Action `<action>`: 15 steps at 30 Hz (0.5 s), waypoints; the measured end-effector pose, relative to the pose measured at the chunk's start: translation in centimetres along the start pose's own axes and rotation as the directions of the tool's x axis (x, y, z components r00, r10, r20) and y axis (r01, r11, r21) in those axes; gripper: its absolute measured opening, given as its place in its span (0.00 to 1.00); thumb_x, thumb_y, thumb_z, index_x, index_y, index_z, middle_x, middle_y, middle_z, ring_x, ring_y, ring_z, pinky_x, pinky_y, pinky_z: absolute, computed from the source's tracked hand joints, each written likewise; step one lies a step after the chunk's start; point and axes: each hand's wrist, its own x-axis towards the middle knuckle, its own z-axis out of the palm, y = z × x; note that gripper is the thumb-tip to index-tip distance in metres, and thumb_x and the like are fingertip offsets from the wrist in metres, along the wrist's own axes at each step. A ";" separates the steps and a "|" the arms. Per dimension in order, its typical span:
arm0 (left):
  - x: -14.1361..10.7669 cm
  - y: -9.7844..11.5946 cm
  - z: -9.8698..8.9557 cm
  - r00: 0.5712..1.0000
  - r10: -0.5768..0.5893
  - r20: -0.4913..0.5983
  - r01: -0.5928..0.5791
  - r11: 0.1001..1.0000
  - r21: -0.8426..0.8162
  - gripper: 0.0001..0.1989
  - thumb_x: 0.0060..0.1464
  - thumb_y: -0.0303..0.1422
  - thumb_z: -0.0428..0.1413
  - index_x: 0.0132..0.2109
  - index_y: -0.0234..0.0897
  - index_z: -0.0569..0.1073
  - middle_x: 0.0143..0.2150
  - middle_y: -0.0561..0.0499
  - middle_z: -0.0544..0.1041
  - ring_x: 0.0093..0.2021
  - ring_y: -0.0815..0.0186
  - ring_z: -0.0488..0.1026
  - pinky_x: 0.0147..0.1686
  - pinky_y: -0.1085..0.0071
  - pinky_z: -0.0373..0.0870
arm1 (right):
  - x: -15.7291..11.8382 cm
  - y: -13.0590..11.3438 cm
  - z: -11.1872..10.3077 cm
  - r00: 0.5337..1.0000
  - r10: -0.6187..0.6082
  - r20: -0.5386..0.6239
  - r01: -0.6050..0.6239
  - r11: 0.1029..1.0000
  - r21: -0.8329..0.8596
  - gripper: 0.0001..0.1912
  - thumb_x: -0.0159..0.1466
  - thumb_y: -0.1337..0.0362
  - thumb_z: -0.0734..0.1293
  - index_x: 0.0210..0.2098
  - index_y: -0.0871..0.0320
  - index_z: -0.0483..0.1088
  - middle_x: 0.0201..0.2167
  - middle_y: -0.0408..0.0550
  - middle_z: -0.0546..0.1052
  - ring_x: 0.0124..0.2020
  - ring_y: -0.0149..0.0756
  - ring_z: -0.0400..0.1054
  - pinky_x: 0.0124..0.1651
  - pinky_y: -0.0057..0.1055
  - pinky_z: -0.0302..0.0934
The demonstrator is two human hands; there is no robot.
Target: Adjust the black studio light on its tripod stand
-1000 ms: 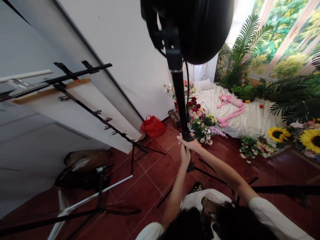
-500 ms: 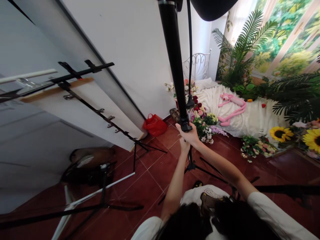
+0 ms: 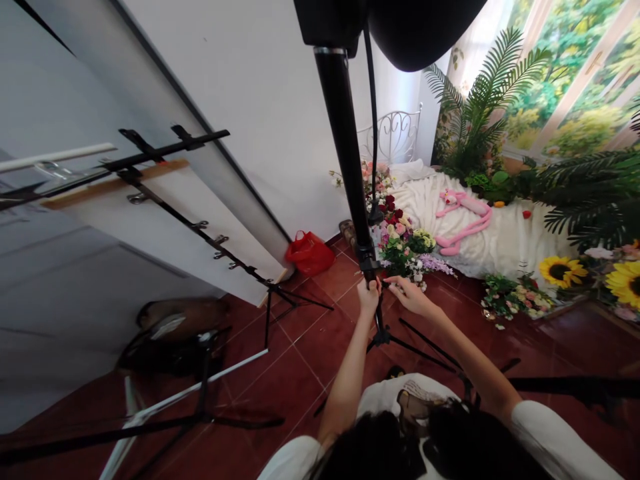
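A black light stand (image 3: 345, 147) rises in front of me, leaning slightly in the view, with a dark lamp head (image 3: 425, 30) on top and a cable (image 3: 373, 120) hanging beside the pole. My left hand (image 3: 369, 299) is wrapped round the pole just below a black collar (image 3: 368, 260). To the right of the pole is my right hand (image 3: 411, 297), fingers stretched toward the section below the collar and holding nothing that I can see. Whether its fingertips touch the stand is hard to tell. Below, the stand's tripod legs (image 3: 425, 347) spread over the tiles.
On the left a white backdrop board (image 3: 225, 233) hangs clipped to a black stand. A red bag (image 3: 310, 253) sits by the wall. At right are flowers (image 3: 400, 233), a white-draped bed (image 3: 515, 247) with a pink plush toy (image 3: 470, 207), and palm fronds (image 3: 490, 93). White and black poles cross the floor.
My right hand has let go of the collar and moved down and right. The lamp head and upper pole appear lower in view. My left hand still grips the pole.
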 end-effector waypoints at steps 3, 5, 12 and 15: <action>0.0 0.1 0.1 1.000 -0.010 -0.004 0.010 1.000 -0.013 0.38 0.42 0.72 0.44 0.18 0.38 0.63 0.12 0.53 0.61 0.13 0.72 0.58 0.15 0.73 0.54 | -0.9 1.5 1.1 0.997 -0.040 0.059 0.046 0.995 -0.091 0.20 0.71 0.61 0.56 0.59 0.58 0.67 0.58 0.57 0.73 0.59 0.44 0.67 0.64 0.47 0.59; 0.0 0.1 0.1 1.000 -0.012 -0.011 0.012 1.000 -0.015 0.38 0.41 0.72 0.44 0.18 0.38 0.62 0.12 0.54 0.61 0.13 0.72 0.58 0.15 0.73 0.55 | -0.9 2.1 1.9 0.995 -0.081 0.063 0.087 0.990 -0.111 0.22 0.72 0.61 0.56 0.62 0.57 0.64 0.63 0.56 0.68 0.65 0.43 0.62 0.67 0.48 0.55; -0.1 0.2 0.0 1.000 -0.003 -0.017 0.003 1.000 0.014 0.39 0.42 0.72 0.44 0.17 0.38 0.61 0.11 0.53 0.61 0.13 0.72 0.58 0.15 0.73 0.54 | 0.9 3.1 3.1 0.999 -0.038 0.034 0.042 0.992 -0.120 0.20 0.72 0.61 0.54 0.59 0.56 0.67 0.58 0.56 0.73 0.60 0.42 0.67 0.64 0.46 0.59; -0.1 0.2 0.1 1.000 -0.016 -0.009 0.016 1.000 0.000 0.39 0.41 0.73 0.44 0.17 0.38 0.61 0.12 0.53 0.61 0.12 0.72 0.57 0.14 0.73 0.53 | 1.7 4.1 3.5 1.000 0.005 -0.001 -0.005 1.000 -0.031 0.19 0.72 0.60 0.53 0.56 0.56 0.67 0.55 0.55 0.74 0.56 0.40 0.69 0.62 0.43 0.60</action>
